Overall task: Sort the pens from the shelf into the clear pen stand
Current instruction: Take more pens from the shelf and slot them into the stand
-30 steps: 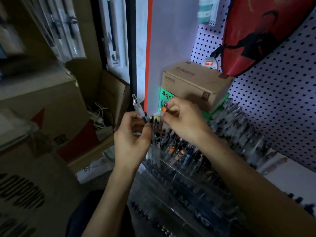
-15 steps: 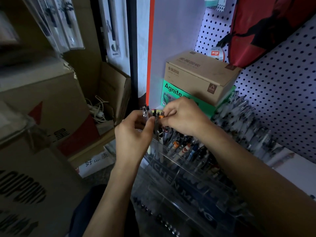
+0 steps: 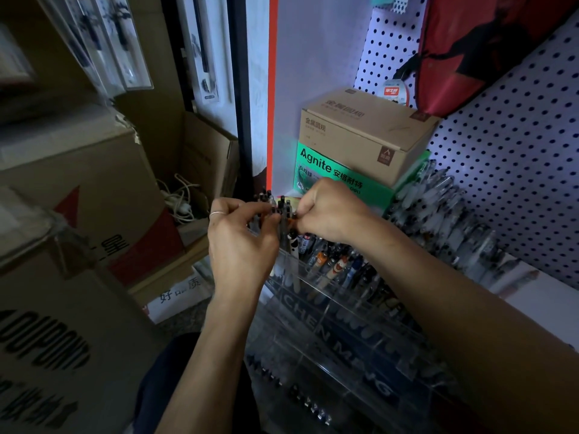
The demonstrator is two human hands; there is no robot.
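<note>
1. Right now both hands meet over the top-left compartment of the clear pen stand [image 3: 329, 311].
2. Left hand [image 3: 241, 245]: fingers curled, thumb and fingertips pinching among the dark-capped pens [image 3: 282, 211] that stand upright in that compartment. A ring sits on one finger.
3. Right hand [image 3: 329, 211]: fingers curled tight, gripping at the same cluster of pens from the right side. An orange bit shows just under its fingertips; can't tell exactly which pen it belongs to.
4. Pen stand: tiered acrylic, lettering on the front wall, rows of compartments stepping down toward the camera. Upper rows hold mixed pens with orange, white and blue barrels; lowest row has small dark tips showing.
5. More clear-barrelled pens [image 3: 438, 208] are packed along the shelf to the right of the stand, against the pegboard [image 3: 517, 151].
6. Behind the hands: a green "Agnite" box [image 3: 329, 170] with a brown cardboard box [image 3: 360, 133] stacked on it.
7. Left side: large cardboard cartons [image 3: 78, 183], one open with white cables inside.
8. Red bag [image 3: 485, 42] hangs on the pegboard upper right.
</note>
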